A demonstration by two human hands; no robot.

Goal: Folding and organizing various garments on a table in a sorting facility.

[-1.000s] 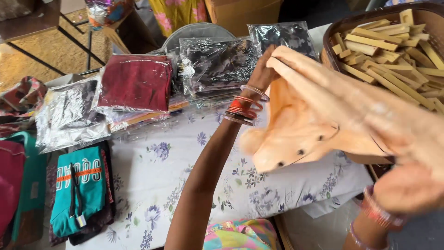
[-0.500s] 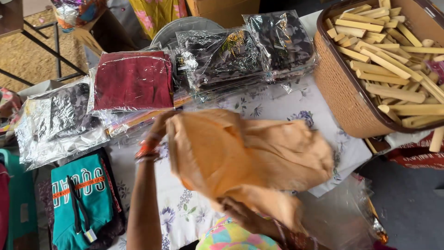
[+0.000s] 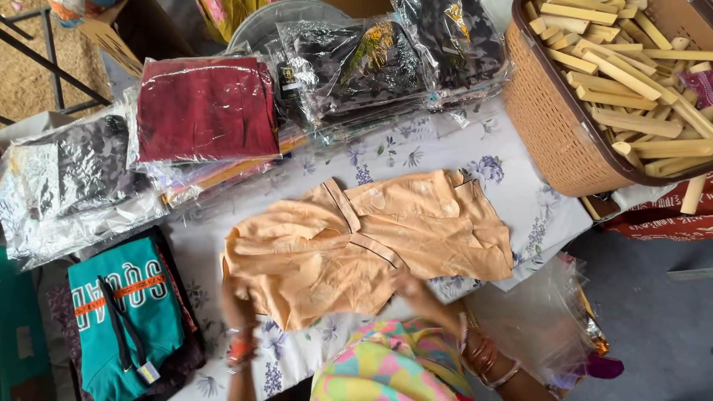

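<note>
A peach-orange shirt [image 3: 371, 241] with dark piping lies spread and rumpled on the floral tablecloth [image 3: 475, 145], directly ahead of both hands. The left hand [image 3: 238, 301], bangles at the wrist, is at the garment's near-left corner and seems to pinch the hem; motion blur hides the fingers, so I cannot tell how firmly it grips. The right hand [image 3: 420, 293], also blurred, rests on the near edge of the cloth toward its right side, fingers partly curled against the fabric rather than spread flat.

To smooth it well, the hands would do best to hold opposite edges, pull the cloth taut away from each other, and press out the bunched fold lying between them before any folding; the collar and placket, beyond the hands near the middle, should end up flat and centred.

Beyond the left hand sits a maroon garment in a clear bag [image 3: 208, 108], with grey-patterned packets [image 3: 74, 171] further to its left. Just left of that hand lies a teal printed garment [image 3: 126, 315]. Beyond the right hand are dark floral packets [image 3: 371, 67], and far right a woven basket [image 3: 557, 126] of wooden sticks [image 3: 631, 59]. An empty clear plastic bag [image 3: 535, 319] hangs just right of the right hand.
</note>
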